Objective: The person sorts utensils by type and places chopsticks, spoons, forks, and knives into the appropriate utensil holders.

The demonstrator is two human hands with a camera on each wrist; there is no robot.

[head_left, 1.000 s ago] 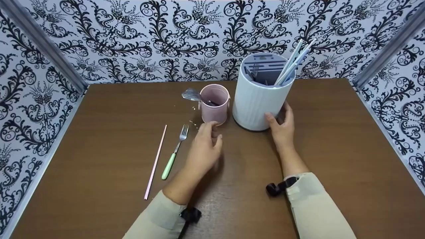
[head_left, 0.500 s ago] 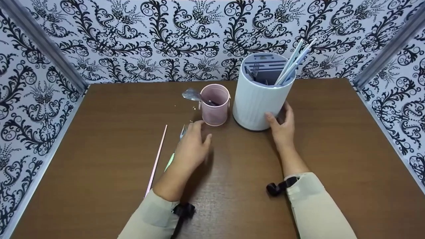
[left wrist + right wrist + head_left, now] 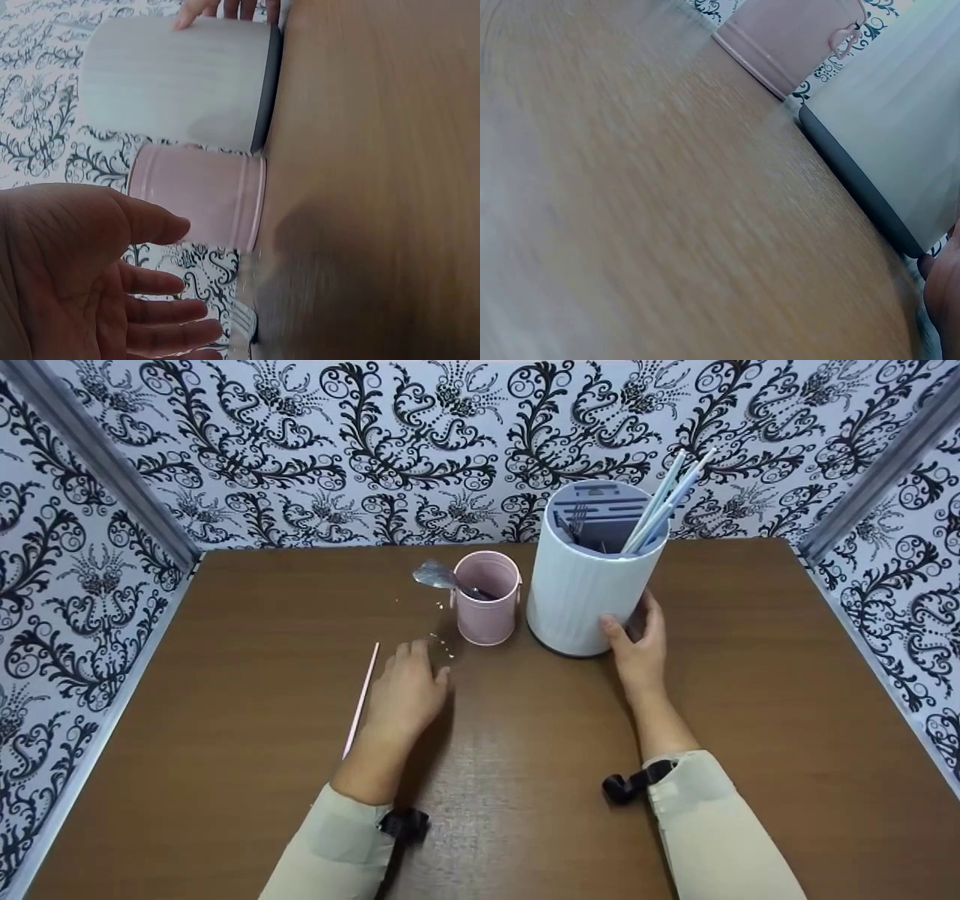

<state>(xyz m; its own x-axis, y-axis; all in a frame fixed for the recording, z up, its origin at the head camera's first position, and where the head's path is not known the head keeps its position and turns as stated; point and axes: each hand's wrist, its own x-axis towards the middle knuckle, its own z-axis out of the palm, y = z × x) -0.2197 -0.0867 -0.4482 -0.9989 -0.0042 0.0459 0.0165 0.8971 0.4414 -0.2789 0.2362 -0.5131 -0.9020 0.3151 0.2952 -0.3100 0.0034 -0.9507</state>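
My left hand (image 3: 405, 690), its fingers relaxed and holding nothing, hovers over a fork. In the head view the hand hides that fork; the left wrist view shows its metal tines (image 3: 244, 319) beyond the fingertips. To the left of this hand lies a pink chopstick (image 3: 361, 701), partly covered by the wrist. My right hand (image 3: 641, 660) grips the lower right side of a tall white utensil holder (image 3: 574, 600), thumb in front and fingers around the back. Light blue and white chopsticks (image 3: 664, 510) and a fork (image 3: 577, 520) stand in the holder.
A pink cup (image 3: 486, 622) stands close to the holder's left, with a spoon (image 3: 435, 574) leaning out over its rim. Small pale crumbs (image 3: 442, 643) lie on the brown table (image 3: 225, 660) before it. Patterned walls (image 3: 420, 450) enclose the back and sides.
My left hand has moved left and slightly toward me, from in front of the pink cup to over the fork, now covering it. The right hand and holder have stayed in place.
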